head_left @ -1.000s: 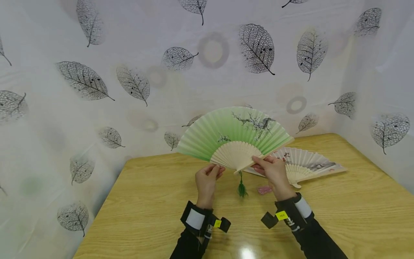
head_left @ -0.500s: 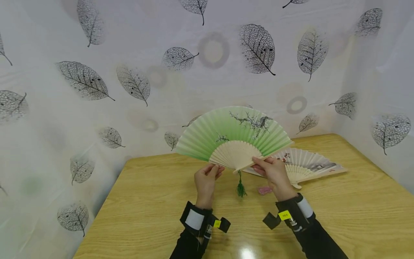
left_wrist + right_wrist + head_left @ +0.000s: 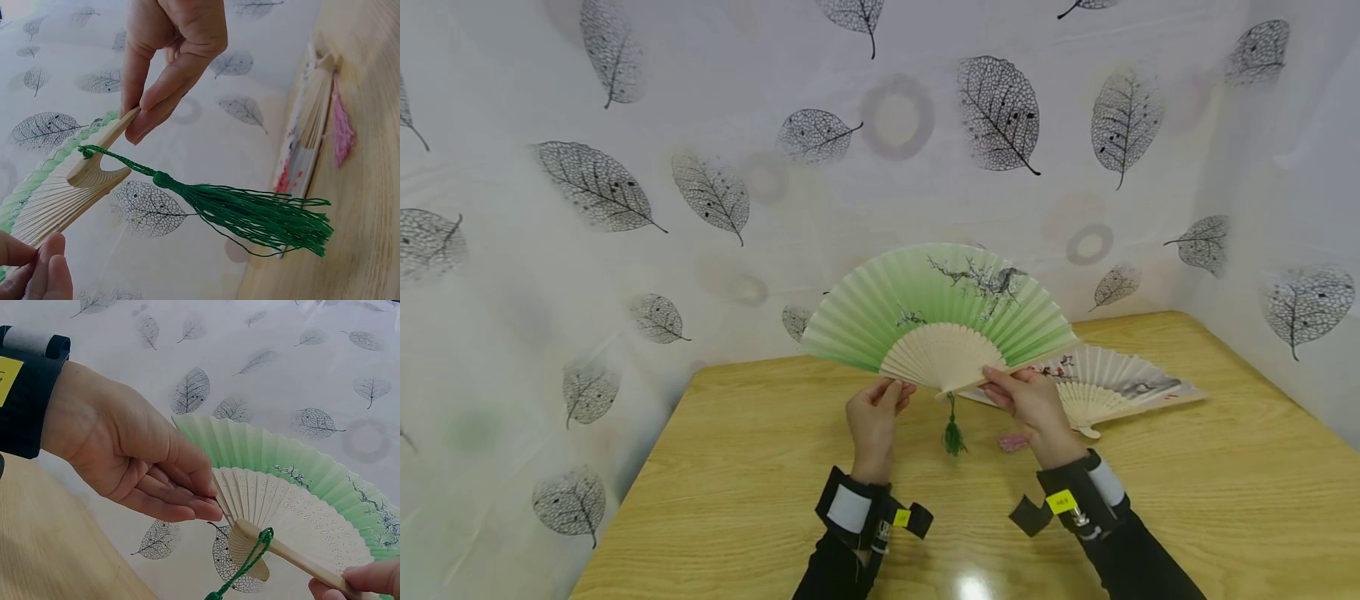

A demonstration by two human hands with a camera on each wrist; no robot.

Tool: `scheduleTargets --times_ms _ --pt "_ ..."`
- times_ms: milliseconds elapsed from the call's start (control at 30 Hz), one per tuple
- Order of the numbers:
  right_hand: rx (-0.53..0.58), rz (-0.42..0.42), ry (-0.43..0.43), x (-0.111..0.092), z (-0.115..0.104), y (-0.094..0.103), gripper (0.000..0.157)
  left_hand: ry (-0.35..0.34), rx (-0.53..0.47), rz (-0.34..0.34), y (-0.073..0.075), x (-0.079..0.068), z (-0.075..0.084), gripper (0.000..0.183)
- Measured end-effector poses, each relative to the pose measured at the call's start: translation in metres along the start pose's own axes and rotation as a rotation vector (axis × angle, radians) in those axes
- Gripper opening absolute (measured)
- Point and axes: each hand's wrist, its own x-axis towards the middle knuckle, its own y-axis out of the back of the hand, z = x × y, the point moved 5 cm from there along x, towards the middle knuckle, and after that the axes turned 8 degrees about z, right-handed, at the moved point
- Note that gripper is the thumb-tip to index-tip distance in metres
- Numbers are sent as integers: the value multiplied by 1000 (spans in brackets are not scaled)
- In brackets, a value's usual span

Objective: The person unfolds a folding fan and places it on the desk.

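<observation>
A spread green folding fan [image 3: 917, 292] with pale wooden ribs and a painted blossom branch is held up above the table. My left hand [image 3: 872, 421] pinches the fan's left edge near the pivot, thumb against fingers. At the opposite end rib, my right hand [image 3: 1033, 408] grips the fan between thumb and fingers. A green tassel [image 3: 953, 429] dangles from the pivot between both hands. In the left wrist view, the right hand [image 3: 178, 53] is at the top and the left fingertips [image 3: 37, 275] at the lower left. The right wrist view shows the fan's ribs [image 3: 275, 500].
Behind my right hand, a second spread fan [image 3: 1112, 383], white with red blossoms and grey painting, lies on the wooden table [image 3: 737, 492]. Its pink tassel [image 3: 1012, 442] rests beside it. A white leaf-patterned sheet [image 3: 775, 250] surrounds the back and sides.
The green fan has shifted slightly left and a touch upward, its tassel moving with it. My left hand has moved a little left; both hands keep their hold.
</observation>
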Motion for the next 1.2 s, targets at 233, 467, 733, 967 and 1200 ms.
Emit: scheduleTargets --times_ms 233,467,733,967,1200 --pt "30 -4 -8 0 2 -2 19 -4 -5 20 2 0 2 19" --pt "38 -38 -20 -2 3 -4 22 -15 -20 30 3 1 3 19" --pt "48 -55 -27 -3 3 -6 21 -11 -41 30 4 3 3 21" --pt "76 -62 -53 -2 6 -7 23 -17 -43 27 5 3 4 21" --pt "191 -122 -146 0 12 -8 26 -31 -51 26 5 3 3 21"
